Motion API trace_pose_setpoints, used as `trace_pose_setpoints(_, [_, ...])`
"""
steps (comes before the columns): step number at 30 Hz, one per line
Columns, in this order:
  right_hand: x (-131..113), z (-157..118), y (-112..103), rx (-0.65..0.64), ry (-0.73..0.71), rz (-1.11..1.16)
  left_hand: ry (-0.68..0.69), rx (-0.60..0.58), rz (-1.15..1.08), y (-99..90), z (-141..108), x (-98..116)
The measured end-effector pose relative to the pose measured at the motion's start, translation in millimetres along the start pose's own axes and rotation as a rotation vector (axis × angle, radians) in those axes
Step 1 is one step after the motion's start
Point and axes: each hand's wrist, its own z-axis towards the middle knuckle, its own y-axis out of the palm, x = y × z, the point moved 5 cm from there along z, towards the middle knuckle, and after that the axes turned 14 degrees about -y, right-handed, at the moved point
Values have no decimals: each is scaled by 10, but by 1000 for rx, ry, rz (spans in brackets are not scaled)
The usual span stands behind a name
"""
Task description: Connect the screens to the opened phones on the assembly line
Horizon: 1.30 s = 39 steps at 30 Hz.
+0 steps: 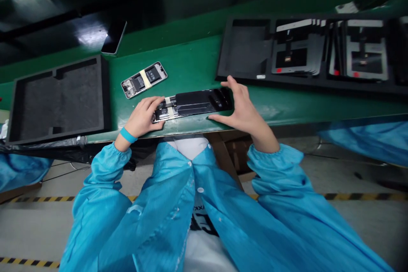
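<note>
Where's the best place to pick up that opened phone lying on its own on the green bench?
Best to pinch the opened phone across its two long metal edges, around the middle, coming from above on the near side, where the left hand is closest. It lies flat with its insides exposed and a pale tape strip across them, so the edges probably offer the safest hold.

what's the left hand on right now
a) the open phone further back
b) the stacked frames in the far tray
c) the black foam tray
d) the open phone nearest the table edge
d. The left hand closes over the end of the open phone at the table edge, while the other open phone lies apart from it, further back.
</note>
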Motion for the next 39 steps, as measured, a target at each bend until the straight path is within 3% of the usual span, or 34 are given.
trace_pose_setpoints(39, [20,24,-5,-25,74,33,-36,-26,-49,22,-4,-34])
